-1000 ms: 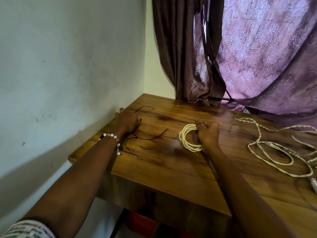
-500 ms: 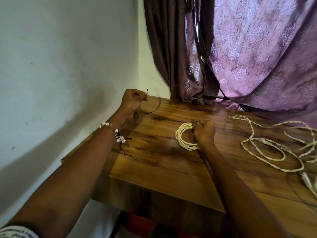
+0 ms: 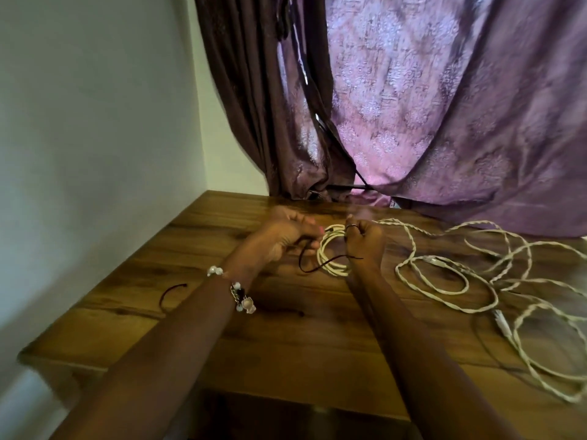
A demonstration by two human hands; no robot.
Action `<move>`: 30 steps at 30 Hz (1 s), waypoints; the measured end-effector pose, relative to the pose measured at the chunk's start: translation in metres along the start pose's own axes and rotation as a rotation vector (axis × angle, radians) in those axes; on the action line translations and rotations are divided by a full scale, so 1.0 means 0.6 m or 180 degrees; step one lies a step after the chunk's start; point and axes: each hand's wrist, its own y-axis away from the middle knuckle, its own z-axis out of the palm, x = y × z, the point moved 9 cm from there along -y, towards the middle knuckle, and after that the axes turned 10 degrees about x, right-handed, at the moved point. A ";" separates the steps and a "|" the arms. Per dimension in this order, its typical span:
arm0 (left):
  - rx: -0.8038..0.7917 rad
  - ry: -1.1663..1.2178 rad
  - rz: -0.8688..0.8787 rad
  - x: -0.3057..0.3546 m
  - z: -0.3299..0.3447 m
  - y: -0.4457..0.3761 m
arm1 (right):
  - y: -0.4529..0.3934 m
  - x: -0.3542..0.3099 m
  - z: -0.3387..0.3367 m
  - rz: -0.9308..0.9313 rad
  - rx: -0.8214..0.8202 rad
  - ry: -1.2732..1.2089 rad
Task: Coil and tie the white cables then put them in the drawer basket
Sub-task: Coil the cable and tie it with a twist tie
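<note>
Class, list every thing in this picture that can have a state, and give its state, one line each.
Coiled white cable: wound in a ring, gripped, not yet tied.
Loose white cables: uncoiled, sprawled on the table.
Dark tie: crosses the coil, unknotted.
Spare dark tie: lying loose.
Left hand: holds the tie.
Right hand: grips the coil.
Curtain: drawn.

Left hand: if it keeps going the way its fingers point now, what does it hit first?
The left hand, pinching a thin dark tie string, points right toward the small coiled white cable that the right hand grips. It would likely meet that coil first, then the right hand, though depth is unclear.
</note>
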 end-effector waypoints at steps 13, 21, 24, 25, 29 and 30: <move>0.1671 -0.0996 0.1103 -0.024 0.051 -0.053 | -0.018 0.053 0.004 0.0851 0.0155 -0.0326; 0.2152 -0.0693 0.1606 -0.020 0.037 -0.029 | 0.003 0.048 0.026 0.1414 -0.0136 -0.0962; 0.2324 -0.0550 0.1684 -0.026 0.032 -0.021 | 0.004 0.047 0.028 0.1459 -0.0180 -0.0911; 0.2370 -0.0538 0.1691 -0.028 0.032 -0.019 | 0.007 0.051 0.029 0.1554 -0.0208 -0.0907; 0.2376 -0.0557 0.1761 -0.033 0.035 -0.020 | 0.021 0.058 0.035 0.2082 -0.0324 -0.1223; 0.2335 -0.0546 0.1775 -0.034 0.036 -0.024 | 0.022 0.059 0.035 0.2172 -0.0316 -0.1306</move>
